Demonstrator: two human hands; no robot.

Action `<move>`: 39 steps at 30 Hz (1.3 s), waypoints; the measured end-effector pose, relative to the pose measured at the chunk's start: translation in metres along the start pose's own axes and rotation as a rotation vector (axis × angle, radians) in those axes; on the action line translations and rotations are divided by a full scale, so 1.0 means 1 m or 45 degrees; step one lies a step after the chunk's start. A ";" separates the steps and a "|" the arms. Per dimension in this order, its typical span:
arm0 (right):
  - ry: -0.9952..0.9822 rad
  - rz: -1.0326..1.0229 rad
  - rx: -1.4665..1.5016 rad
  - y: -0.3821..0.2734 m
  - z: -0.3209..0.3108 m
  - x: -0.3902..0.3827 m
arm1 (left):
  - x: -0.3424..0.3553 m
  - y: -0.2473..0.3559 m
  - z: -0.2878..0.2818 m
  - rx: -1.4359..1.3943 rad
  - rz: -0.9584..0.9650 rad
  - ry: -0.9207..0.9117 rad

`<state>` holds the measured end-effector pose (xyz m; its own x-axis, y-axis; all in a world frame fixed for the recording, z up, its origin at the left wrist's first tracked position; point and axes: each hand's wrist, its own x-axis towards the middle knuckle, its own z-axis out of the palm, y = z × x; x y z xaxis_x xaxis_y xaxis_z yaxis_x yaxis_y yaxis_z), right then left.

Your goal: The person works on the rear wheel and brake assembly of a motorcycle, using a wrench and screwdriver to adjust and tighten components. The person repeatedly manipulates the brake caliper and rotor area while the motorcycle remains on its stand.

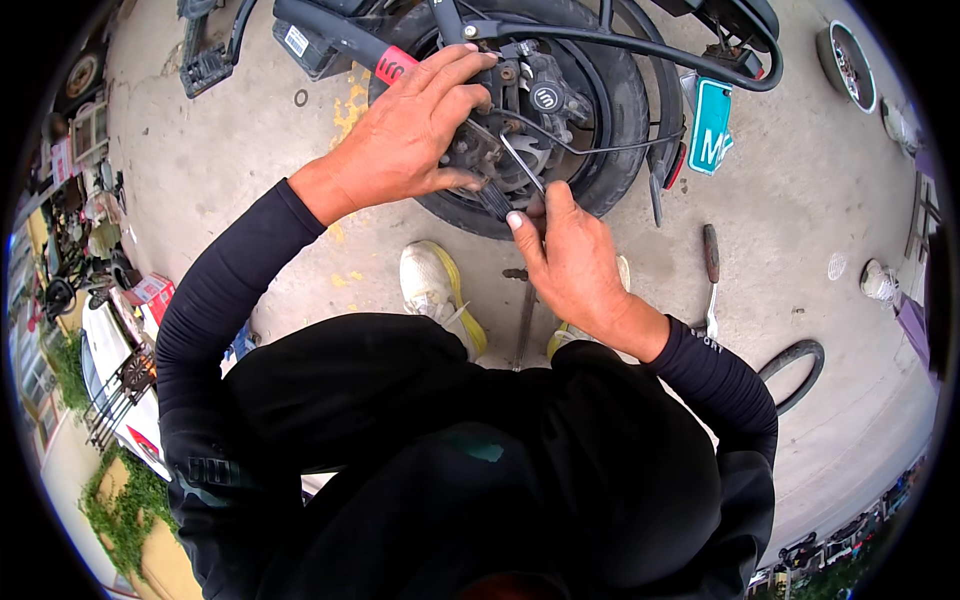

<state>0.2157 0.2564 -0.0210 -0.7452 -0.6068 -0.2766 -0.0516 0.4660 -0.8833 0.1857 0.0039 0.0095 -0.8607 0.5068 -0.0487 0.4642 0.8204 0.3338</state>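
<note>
A bare concrete floor (250,130), stained with flaking yellow paint (350,105), spread beneath the work. Nearest, a pale left shoe (430,280) with a yellow sole stood below the wheel (630,110). The right hand (580,255) was closed around an L-shaped hex key (522,160), its bent end up against the hub area, its thumb beside a black ribbed piece (492,200). The left hand (420,125) was half open, fingers curved over the parts beside a red band (393,65) (whether it gripped anything could not be told). The wheel lay just beyond both hands, with a brake caliper (560,100) at its middle. Farther off to the right were a brown-handled tool (710,253), a teal plate (712,125) and a round bowl (838,65).
</note>
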 end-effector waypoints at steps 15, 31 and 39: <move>-0.218 0.151 -0.102 -0.012 -0.014 0.005 | -0.019 0.011 -0.002 -0.005 -0.017 -0.007; -0.094 0.293 0.053 -0.024 0.034 -0.007 | -0.024 0.017 0.007 -0.163 -0.103 0.052; 0.057 0.177 0.377 -0.011 0.034 0.004 | -0.032 0.009 0.001 -0.191 -0.106 0.100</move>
<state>0.2365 0.2271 -0.0253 -0.7604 -0.5183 -0.3913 0.2434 0.3312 -0.9116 0.2173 -0.0048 0.0129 -0.9113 0.4116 -0.0100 0.3593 0.8069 0.4688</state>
